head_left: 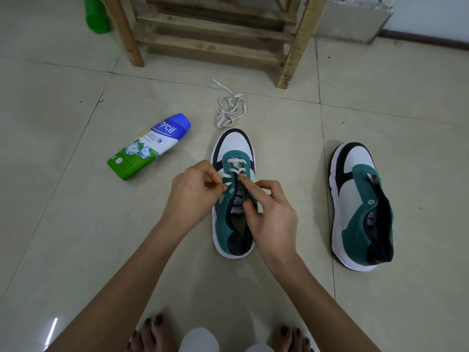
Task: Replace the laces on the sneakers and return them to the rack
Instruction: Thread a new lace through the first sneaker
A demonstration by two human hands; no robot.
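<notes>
Pinches the white lace (234, 161) with left hand (193, 191) at the left eyelets of the sneaker (229, 232), mid-frame on the floor, directly beneath both hands. Grips its right eyelet edge with right hand (270, 214), forefinger straight, thumb under. Right of frame: second sneaker (360, 207), unlaced.

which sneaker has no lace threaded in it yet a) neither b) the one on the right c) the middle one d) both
B: the right sneaker shows only bare eyelets, while the middle sneaker already has a white lace crossing its lower eyelets.
</notes>
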